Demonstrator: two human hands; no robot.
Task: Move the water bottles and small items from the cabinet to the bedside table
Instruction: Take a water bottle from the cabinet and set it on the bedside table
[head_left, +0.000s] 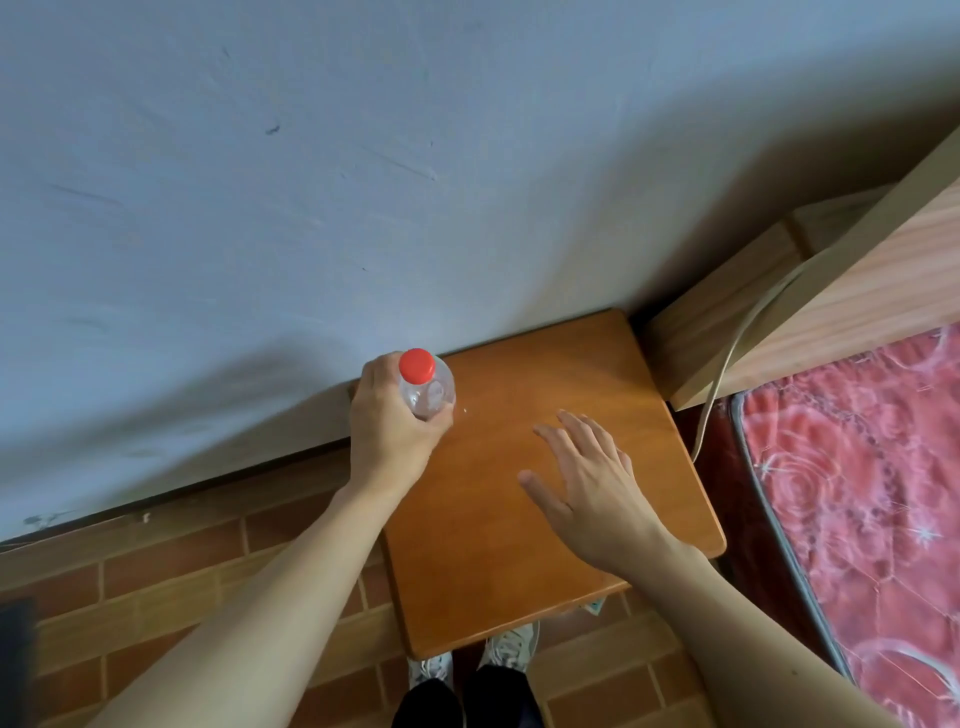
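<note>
Head view, looking down past my forearms. My left hand (387, 421) wraps the shoulder of a clear plastic water bottle (428, 392), fingers curled round it just below its red screw cap (416, 365); the bottle stands upright at the back left corner of the bedside worktop (519, 545), close to the wall (311, 182). Whether its base already bears on the wood I cannot tell, since my hand hides it. My right hand (589, 483) hovers over the middle of the worktop with fingers straight and spread, holding nothing.

Progress, as I judge it: one bottle is at its destination and about to be let go. No other bottle or small item shows on the worktop, and the cabinet is out of view, so most of the transfer probably remains.

Materials: the worktop is smooth, orange-brown varnished wood, roughly square with rounded corners and a faint sheen. The bottle is thin, transparent and round in section; the cap is matte and ribbed. The wall is pale blue-grey with scuffs. The floor (156, 597) is brick-pattern tile. To the right lie a pale wood-grain bed frame (831, 291), a cable (727, 374) and a red floral mattress (857, 467).
</note>
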